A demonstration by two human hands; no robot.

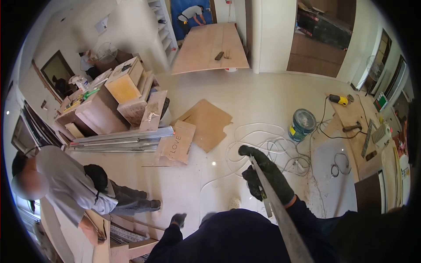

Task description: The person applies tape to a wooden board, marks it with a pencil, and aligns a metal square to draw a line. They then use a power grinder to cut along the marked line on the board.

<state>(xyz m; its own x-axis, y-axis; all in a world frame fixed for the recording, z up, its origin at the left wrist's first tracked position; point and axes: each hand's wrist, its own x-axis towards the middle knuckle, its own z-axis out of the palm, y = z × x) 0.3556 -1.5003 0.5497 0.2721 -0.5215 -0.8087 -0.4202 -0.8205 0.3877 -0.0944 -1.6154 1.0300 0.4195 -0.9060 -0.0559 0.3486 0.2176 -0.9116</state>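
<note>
My right hand (pixel 267 175), in a dark glove, is closed around a long, flat, light-grey metal bar (pixel 280 215). The bar slants from the fingers down past my forearm to the bottom edge of the view. Beside it, just under the hand, shows a short narrow piece with a greenish edge (pixel 266 204); whether it is part of the bar I cannot make out. Low at my left side hangs my left hand (pixel 178 219) in a grey glove, above the pale floor. It is small in view and its fingers are not clear.
Loose white cable (pixel 272 144) coils on the floor near a teal bucket (pixel 302 125). A yellow power tool (pixel 340 100) and a hammer (pixel 352 127) lie on the right-hand bench. Metal profiles (pixel 123 141) and cardboard (pixel 206 125) lie ahead. At left stands a co-worker (pixel 76 175); other people work farther back.
</note>
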